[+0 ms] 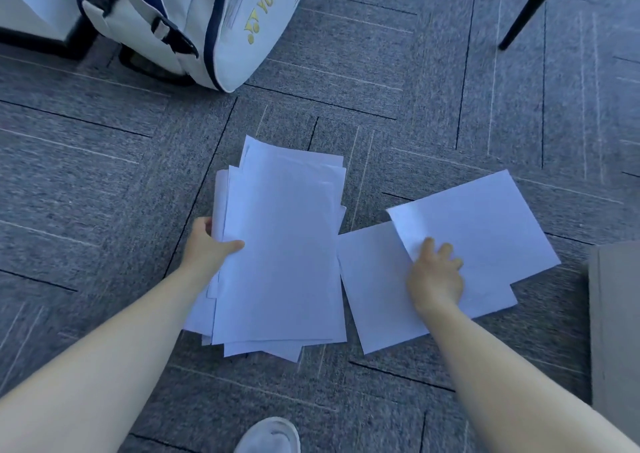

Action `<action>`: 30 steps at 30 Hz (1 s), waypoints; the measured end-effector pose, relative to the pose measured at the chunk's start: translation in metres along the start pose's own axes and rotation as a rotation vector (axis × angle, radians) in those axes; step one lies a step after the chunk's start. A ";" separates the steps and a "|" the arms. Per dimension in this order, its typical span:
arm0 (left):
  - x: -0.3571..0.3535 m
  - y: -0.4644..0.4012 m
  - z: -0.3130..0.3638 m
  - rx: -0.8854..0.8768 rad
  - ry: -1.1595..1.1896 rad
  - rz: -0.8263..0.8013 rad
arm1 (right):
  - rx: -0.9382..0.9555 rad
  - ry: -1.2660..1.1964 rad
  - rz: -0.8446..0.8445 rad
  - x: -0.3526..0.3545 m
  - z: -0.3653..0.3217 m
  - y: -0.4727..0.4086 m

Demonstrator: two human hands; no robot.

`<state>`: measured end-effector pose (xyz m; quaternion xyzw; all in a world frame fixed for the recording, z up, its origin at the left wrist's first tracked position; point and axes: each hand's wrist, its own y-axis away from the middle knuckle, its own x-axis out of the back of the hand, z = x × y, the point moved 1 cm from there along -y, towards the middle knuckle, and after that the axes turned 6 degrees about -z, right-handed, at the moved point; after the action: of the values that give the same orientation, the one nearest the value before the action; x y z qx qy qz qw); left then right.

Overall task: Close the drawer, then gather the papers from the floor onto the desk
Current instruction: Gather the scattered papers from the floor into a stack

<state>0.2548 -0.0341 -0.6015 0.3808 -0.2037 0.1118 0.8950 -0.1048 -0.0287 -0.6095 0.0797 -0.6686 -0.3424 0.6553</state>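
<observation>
Nearest the camera, a white shoe (268,435) shows at the bottom edge, just short of the gathered stack of papers (280,255), which serves here as the landmark. The left hand (207,244) grips that stack at its left edge, thumb on top and fingers curled under, holding the sheets slightly fanned above the grey carpet floor (104,175). Just to the right of the stack, two or more loose sheets (485,230) lie overlapping on the carpet; the right hand (434,276) is spread flat on them, fingers open and pressing, with a corner of the upper sheet curling up beside it, so it holds nothing yet. Further right of the stack, at the frame edge, stands a plain grey panel (614,331), perhaps furniture; neither drawer nor desk top can be made out. Beyond the stack, up and left, rests a white sports bag (214,26) with dark trim, printed "YONEX" in yellow beside a logo; a thin black leg (526,12) stands far to the upper right. The risks, as I judge them: the uneven stack could slip and scatter from a one-sided grip, and dragging the flat sheets could crease that lifted corner or leave the lower sheet behind.
</observation>
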 end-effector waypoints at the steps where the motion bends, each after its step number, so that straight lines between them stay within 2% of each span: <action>1: 0.002 0.000 -0.002 0.001 0.021 0.036 | 0.057 0.014 0.025 0.002 0.002 0.004; 4: 0.002 0.003 -0.006 0.010 0.074 0.086 | 0.293 0.081 0.001 -0.005 -0.014 0.034; 6: 0.002 0.004 -0.009 0.033 0.101 0.077 | 0.357 0.046 -0.069 -0.023 -0.032 0.057; 10: 0.005 -0.001 -0.013 0.050 0.094 0.054 | 0.208 -0.023 -0.224 -0.054 -0.050 0.072; 17: 0.025 -0.001 -0.024 0.006 -0.096 0.169 | 0.160 -0.038 -0.236 -0.057 -0.060 0.072; 21: 0.038 0.001 -0.029 -0.003 -0.127 0.135 | 0.138 -0.036 -0.172 -0.057 -0.060 0.074; 25: 0.036 0.004 -0.027 0.021 -0.087 0.089 | 0.159 0.000 -0.027 -0.042 -0.040 0.062; 28: 0.023 0.008 -0.025 0.041 -0.004 0.021 | 0.132 -0.261 0.106 -0.009 -0.036 0.055; 30: 0.011 0.008 -0.021 0.031 0.073 -0.035 | 0.209 -0.371 0.213 0.010 -0.054 0.062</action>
<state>0.2673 -0.0123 -0.6049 0.3938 -0.1624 0.1133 0.8976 -0.0345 -0.0064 -0.5714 0.0120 -0.8139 -0.2091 0.5420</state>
